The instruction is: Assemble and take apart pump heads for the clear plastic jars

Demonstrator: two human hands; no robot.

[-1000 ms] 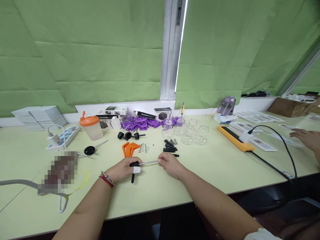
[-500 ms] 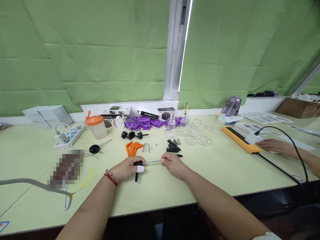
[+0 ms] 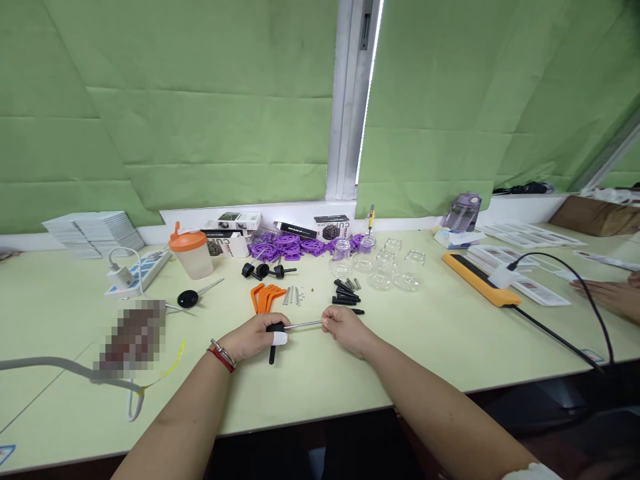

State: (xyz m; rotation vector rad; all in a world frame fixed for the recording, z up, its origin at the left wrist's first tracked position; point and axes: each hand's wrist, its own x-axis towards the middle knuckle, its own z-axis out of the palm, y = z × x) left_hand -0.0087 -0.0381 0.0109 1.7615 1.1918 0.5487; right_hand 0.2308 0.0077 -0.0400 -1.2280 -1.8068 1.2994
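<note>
My left hand is closed around a black part with a metal rod; a black stem pokes out below the fingers. The rod runs level to the right, where my right hand pinches its far end. White tape wraps my left thumb. Just beyond my left hand lie orange curved pieces and thin metal pins. Past my right hand are black tubes and small springs. Several black knobs with stems sit farther back.
Purple plastic parts lie piled before printed boxes. Glass jars stand right of them. An orange-lidded cup, a white power strip and a hanger are left. At right, another person's hand rests beyond an orange power strip.
My hands and the rod stay almost still. At the right, the other person's hand has moved away to the right, uncovering printed cards beside the orange strip.
</note>
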